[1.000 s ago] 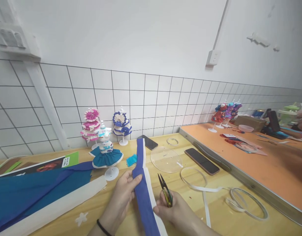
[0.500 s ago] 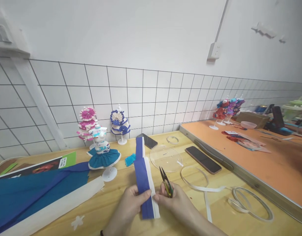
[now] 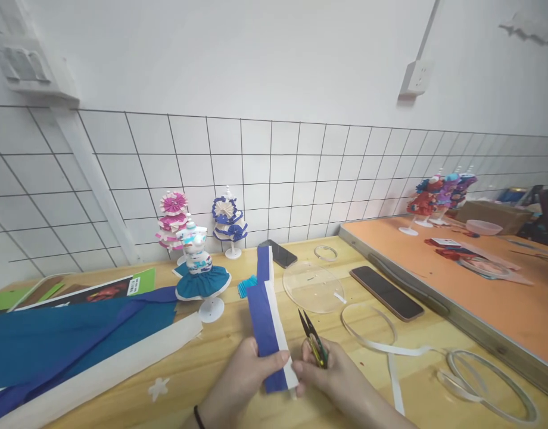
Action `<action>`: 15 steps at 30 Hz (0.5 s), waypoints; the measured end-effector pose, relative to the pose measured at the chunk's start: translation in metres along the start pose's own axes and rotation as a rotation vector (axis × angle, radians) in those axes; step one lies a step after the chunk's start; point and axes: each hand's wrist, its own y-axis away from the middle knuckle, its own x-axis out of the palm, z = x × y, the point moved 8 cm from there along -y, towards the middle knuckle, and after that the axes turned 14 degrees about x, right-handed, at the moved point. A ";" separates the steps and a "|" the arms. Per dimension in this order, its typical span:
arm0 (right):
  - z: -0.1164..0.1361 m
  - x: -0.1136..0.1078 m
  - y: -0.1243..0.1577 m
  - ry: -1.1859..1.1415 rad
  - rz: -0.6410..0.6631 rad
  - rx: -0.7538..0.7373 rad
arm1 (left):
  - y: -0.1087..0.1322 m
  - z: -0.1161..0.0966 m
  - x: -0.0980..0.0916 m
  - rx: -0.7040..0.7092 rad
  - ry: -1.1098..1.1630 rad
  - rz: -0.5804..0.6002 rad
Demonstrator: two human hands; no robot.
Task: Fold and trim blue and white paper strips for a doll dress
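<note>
A long blue strip with a white edge point(image 3: 265, 322) stands up from my hands over the wooden table. My left hand point(image 3: 245, 375) is closed on its lower part, thumb across the front. My right hand point(image 3: 330, 369) holds small thread snips point(image 3: 313, 342), blades pointing up and apart, while its fingertips touch the strip's lower white edge. Whether those fingertips pinch the strip is hard to make out. Left of the strip stands a small dress form in a teal skirt point(image 3: 203, 283). A pleated light blue piece point(image 3: 247, 286) lies behind the strip.
Teal and blue fabric point(image 3: 86, 328) covers the table's left side. A clear disc point(image 3: 312, 288), a phone point(image 3: 386, 292) and coiled white ribbon point(image 3: 492, 381) lie to the right. Farther right is an orange tabletop point(image 3: 483, 304). Two decorated forms stand near the wall.
The view has turned slightly left, so everything sits farther right. The strip's lower end is tilted more to the right. Both hands keep their hold.
</note>
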 end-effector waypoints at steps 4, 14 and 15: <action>0.003 -0.001 0.008 0.157 0.136 0.016 | 0.000 -0.015 -0.017 -0.024 -0.046 -0.070; -0.017 -0.001 0.027 0.395 0.367 0.270 | 0.003 -0.024 -0.026 -0.036 -0.190 -0.037; -0.019 0.000 0.027 0.396 0.380 0.278 | 0.003 -0.023 -0.024 -0.047 -0.203 -0.027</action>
